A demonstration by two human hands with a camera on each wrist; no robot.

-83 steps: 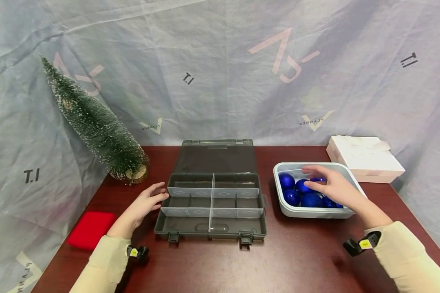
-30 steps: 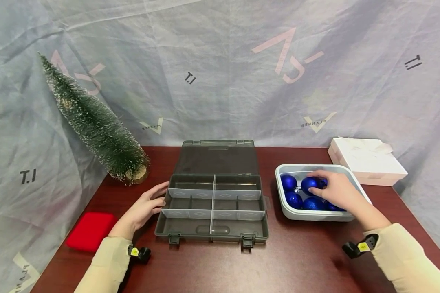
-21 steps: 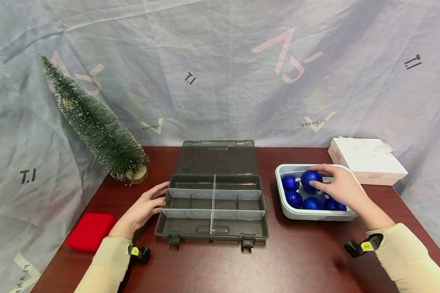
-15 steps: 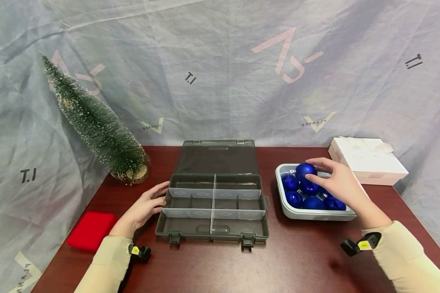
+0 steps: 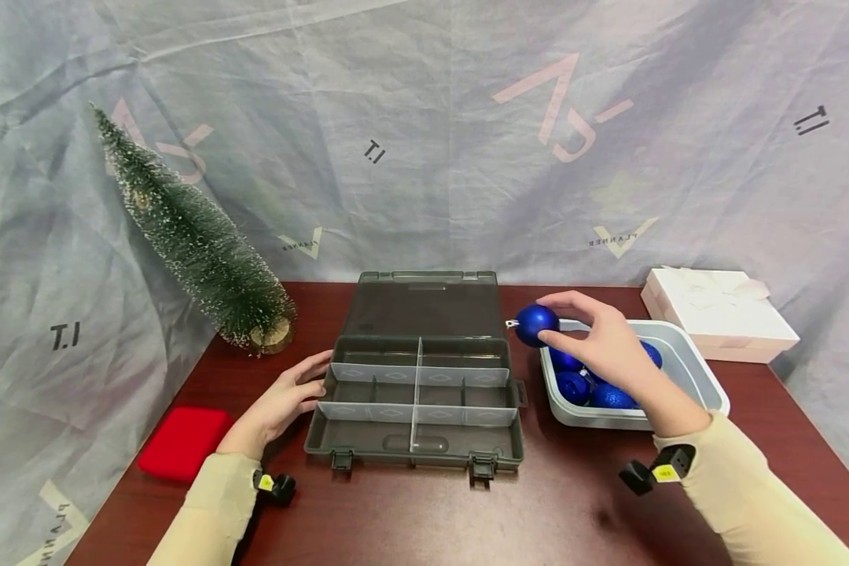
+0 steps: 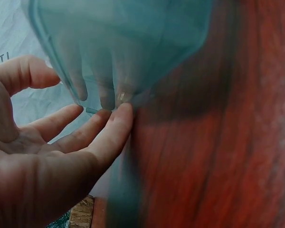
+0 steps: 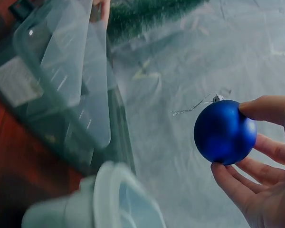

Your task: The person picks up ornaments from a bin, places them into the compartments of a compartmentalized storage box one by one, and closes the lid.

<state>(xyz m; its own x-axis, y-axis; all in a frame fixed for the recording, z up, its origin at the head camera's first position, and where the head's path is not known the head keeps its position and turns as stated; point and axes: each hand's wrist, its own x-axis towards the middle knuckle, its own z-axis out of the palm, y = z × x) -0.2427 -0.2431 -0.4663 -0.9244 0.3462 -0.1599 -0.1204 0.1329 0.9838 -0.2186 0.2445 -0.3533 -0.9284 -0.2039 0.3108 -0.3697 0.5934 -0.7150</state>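
Note:
My right hand [image 5: 603,346] pinches a matte blue Christmas ball [image 5: 536,325] between thumb and fingertips. The ball is up in the air over the left rim of the pale bin [image 5: 597,417]. Its silver cap and hanging string point left in the head view, and the right wrist view shows the ball [image 7: 225,132] up close. Several more blue balls [image 5: 611,395] lie in the bin, partly covered by my hand. Fingers of my left hand [image 5: 283,402] touch the left side of a smoky clear divided organizer box [image 5: 368,435], whose lid [image 5: 424,308] lies folded back.
A frosted tabletop Christmas tree [image 5: 201,244] on a wooden base stands back left. Near my left forearm lies a red case [image 5: 186,442]. A white gift box [image 5: 714,306] with a ribbon sits behind the bin. A grey cloth [image 5: 424,157] hangs behind the table.
My right hand reached into the bin, took hold of one blue ball, lifted it and carried it left to the bin's edge. My left hand has stayed at the organizer box's side.

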